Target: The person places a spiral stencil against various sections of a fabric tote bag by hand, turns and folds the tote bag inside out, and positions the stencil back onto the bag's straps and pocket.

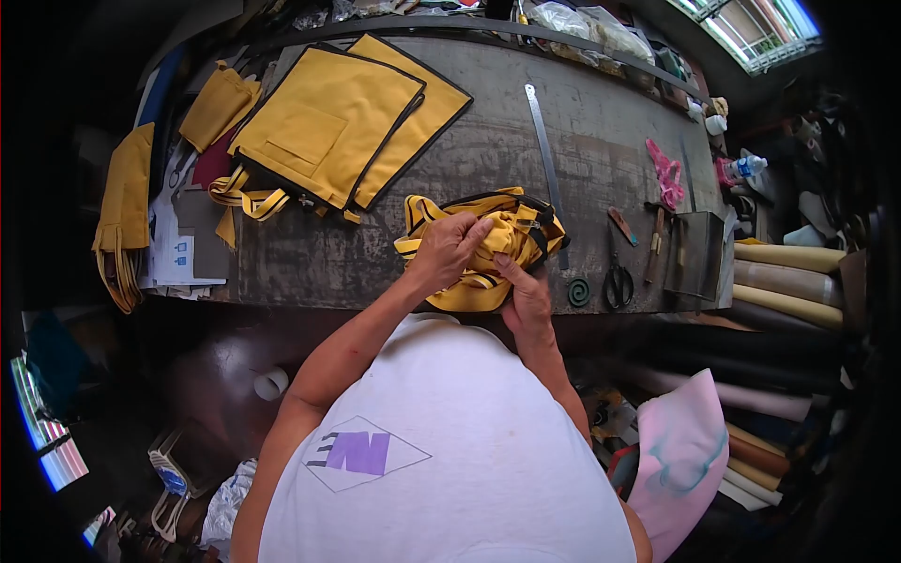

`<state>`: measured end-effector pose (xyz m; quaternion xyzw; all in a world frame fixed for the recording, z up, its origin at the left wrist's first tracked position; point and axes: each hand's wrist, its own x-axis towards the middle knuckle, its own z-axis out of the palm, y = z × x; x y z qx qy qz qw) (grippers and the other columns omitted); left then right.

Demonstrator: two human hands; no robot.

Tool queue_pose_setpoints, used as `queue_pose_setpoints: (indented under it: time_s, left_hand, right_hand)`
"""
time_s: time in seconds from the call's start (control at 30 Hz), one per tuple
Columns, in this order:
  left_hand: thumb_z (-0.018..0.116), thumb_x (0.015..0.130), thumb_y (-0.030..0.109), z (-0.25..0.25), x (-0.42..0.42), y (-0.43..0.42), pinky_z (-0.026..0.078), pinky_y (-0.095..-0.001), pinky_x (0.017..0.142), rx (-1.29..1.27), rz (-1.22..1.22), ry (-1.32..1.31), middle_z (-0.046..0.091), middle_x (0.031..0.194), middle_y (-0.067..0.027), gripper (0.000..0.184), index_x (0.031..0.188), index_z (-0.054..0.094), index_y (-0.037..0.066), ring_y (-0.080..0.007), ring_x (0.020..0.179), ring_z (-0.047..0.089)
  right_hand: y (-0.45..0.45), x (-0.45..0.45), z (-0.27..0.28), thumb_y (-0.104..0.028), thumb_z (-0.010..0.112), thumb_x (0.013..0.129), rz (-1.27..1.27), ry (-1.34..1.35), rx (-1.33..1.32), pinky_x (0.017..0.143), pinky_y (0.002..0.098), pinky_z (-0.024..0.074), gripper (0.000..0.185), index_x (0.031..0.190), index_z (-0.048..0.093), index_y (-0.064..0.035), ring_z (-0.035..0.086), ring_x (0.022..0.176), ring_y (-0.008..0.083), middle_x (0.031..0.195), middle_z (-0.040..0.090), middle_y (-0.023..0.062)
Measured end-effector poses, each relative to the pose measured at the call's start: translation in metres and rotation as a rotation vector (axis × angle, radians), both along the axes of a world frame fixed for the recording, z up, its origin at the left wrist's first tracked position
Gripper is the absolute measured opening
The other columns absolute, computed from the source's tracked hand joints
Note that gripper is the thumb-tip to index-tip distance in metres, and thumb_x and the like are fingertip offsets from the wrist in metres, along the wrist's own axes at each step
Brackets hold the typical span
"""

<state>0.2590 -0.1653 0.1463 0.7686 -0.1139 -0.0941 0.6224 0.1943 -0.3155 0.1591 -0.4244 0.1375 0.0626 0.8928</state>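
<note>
A crumpled yellow fabric bag [474,293] with black trim and striped straps lies bunched at the table's front edge. My left hand [452,246] is closed on its upper folds, fingertips pinching the cloth. From the lower right, my right hand [526,296] grips the same bag with the thumb on top; its other fingers are mostly hidden under the fabric. A metal buckle or zip part shows near the bag's right side. Just behind it lies a steel ruler [542,141].
Flat yellow bags [328,113] with black edging lie at the back left. Scissors [617,281], a green coil [578,292], a hammer [655,244] and a wooden-handled blade [622,227] are to the right. Pink ribbon [664,174] sits farther back. Rolls of material [788,281] stand beyond the right edge.
</note>
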Motion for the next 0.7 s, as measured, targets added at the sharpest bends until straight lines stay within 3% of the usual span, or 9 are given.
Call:
queue_pose_setpoints:
  time_s: [0.2, 0.3, 0.43, 0.7]
  left_hand:
    - [0.056, 0.105, 0.033, -0.008, -0.003, 0.003, 0.035, -0.0308, 0.053, 0.008, 0.012, 0.098, 0.041, 0.063, 0.0008, 0.044, 0.077, 0.053, -0.001, -0.0089, 0.061, 0.037]
    - [0.056, 0.105, 0.033, -0.005, -0.013, -0.002, 0.034, -0.0303, 0.052, -0.184, -0.046, 0.116, 0.041, 0.065, 0.0028, 0.043, 0.078, 0.054, -0.001, -0.0083, 0.061, 0.037]
    - [0.055, 0.105, 0.033, -0.01, -0.015, 0.005, 0.035, -0.0289, 0.054, -0.029, -0.027, 0.213, 0.043, 0.066, 0.004, 0.043, 0.077, 0.056, 0.001, -0.007, 0.064, 0.038]
    - [0.054, 0.106, 0.035, -0.014, -0.016, 0.009, 0.039, -0.0272, 0.056, -0.171, -0.096, 0.289, 0.051, 0.07, 0.0028, 0.041, 0.083, 0.06, 0.001, -0.0054, 0.065, 0.043]
  right_hand:
    - [-0.003, -0.007, -0.024, -0.011, 0.067, 0.095, 0.101, 0.109, 0.166, 0.104, 0.0425, 0.0501, 0.048, 0.139, 0.051, -0.0023, 0.062, 0.119, 0.0259, 0.131, 0.063, 0.0119]
    - [-0.012, -0.02, -0.031, -0.015, 0.065, 0.096, 0.237, 0.129, 0.407, 0.108, 0.0462, 0.0463, 0.05, 0.141, 0.049, -0.0031, 0.059, 0.125, 0.0274, 0.135, 0.06, 0.0128]
    - [-0.007, -0.022, -0.031, -0.016, 0.065, 0.097, 0.175, 0.172, 0.379, 0.11, 0.0476, 0.045, 0.051, 0.143, 0.047, -0.003, 0.058, 0.126, 0.028, 0.137, 0.059, 0.0127]
    - [-0.008, -0.026, -0.022, -0.014, 0.065, 0.096, 0.202, 0.188, 0.344, 0.108, 0.0455, 0.0474, 0.049, 0.141, 0.048, -0.0025, 0.06, 0.123, 0.0276, 0.135, 0.06, 0.0126]
